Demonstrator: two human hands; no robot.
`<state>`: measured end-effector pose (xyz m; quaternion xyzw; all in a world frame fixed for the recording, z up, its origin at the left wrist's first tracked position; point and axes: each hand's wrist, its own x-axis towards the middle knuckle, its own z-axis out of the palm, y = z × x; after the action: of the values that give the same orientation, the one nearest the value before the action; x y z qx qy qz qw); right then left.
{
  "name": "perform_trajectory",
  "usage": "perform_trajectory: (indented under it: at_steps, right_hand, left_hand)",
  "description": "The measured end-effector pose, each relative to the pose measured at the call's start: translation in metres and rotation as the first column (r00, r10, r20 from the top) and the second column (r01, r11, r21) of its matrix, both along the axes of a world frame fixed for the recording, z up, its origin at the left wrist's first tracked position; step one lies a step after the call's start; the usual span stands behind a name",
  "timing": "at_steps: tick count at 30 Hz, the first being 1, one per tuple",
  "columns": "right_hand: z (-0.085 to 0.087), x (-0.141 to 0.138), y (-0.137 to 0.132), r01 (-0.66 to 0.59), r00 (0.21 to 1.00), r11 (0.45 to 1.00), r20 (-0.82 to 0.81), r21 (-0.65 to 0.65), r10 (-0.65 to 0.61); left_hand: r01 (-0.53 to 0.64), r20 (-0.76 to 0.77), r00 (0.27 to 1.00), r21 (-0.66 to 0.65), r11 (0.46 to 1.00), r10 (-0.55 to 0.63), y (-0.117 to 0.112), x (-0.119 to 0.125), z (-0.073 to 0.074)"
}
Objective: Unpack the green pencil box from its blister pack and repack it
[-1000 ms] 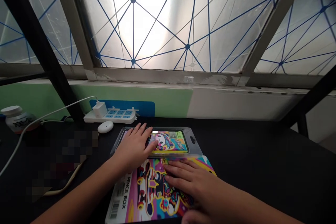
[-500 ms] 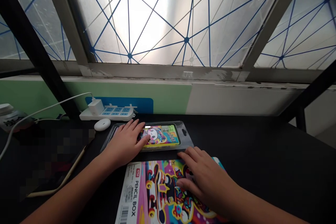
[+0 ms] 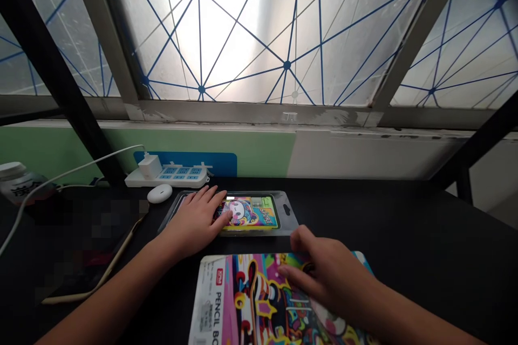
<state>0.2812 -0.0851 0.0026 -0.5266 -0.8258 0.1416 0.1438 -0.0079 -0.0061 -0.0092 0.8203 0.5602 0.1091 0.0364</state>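
Note:
A clear plastic blister tray lies flat on the black tabletop, with a small colourful cartoon card or box inside it. My left hand rests on the tray's left part, fingers spread and flat, covering some of it. Closer to me is a bright printed cardboard sheet lettered "PENCIL BOX", its lower edge cut off by the view. My right hand grips the sheet near its top edge, thumb on the printed face and the other fingers curled, their tips partly hidden.
A white power strip with a plugged charger and cable stands against the wall. Beside it sits a round white case. A white jar is at far left, near a pale curved strip. Black posts flank the desk below the window.
The cardboard sheet has shifted right and toward me with my right hand, whose fingers have curled in more. My left hand stays on the plastic tray. The view tilts slightly.

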Motion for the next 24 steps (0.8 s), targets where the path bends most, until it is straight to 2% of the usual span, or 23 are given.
perform_trajectory:
  at_steps: [3, 5, 8, 10, 13, 17, 20, 24]
  right_hand:
    - [0.017, 0.032, 0.023, 0.008, 0.999, 0.992, -0.052, -0.125, -0.015]
    - [0.024, 0.06, 0.044, 0.005, 0.998, 0.963, -0.054, -0.269, -0.02]
    - [0.023, 0.097, 0.07, 0.043, 0.999, 0.926, -0.007, -0.374, -0.049]
    - [0.019, 0.108, 0.079, 0.07, 0.997, 0.921, 0.01, -0.384, -0.071]
    - [0.012, 0.1, 0.079, 0.088, 0.993, 0.949, -0.05, -0.303, -0.108]
    - [0.004, 0.069, 0.067, 0.124, 0.978, 0.976, -0.144, -0.178, -0.151]
    - [0.0, 0.058, 0.063, 0.105, 0.982, 0.973, -0.135, -0.206, -0.135]
    - [0.004, 0.074, 0.069, 0.051, 0.994, 0.949, -0.073, -0.31, -0.078]
  left_hand:
    - [0.054, -0.009, 0.999, -0.029, 0.998, -0.054, -0.001, -0.002, 0.003]
    - [0.085, -0.013, 0.996, -0.048, 0.995, -0.086, -0.002, -0.003, 0.005]
    - [0.124, -0.007, 0.992, -0.072, 0.99, -0.125, -0.003, -0.004, 0.008]
    - [0.142, 0.013, 0.99, -0.082, 0.986, -0.142, -0.003, -0.005, 0.009]
    - [0.161, 0.037, 0.987, -0.08, 0.984, -0.159, -0.002, -0.006, 0.009]
    - [0.18, 0.038, 0.983, -0.062, 0.982, -0.178, -0.002, -0.007, 0.008]
    - [0.204, 0.044, 0.978, -0.06, 0.977, -0.202, -0.003, -0.007, 0.008]
    - [0.237, 0.034, 0.971, -0.065, 0.969, -0.235, -0.006, -0.006, 0.011]
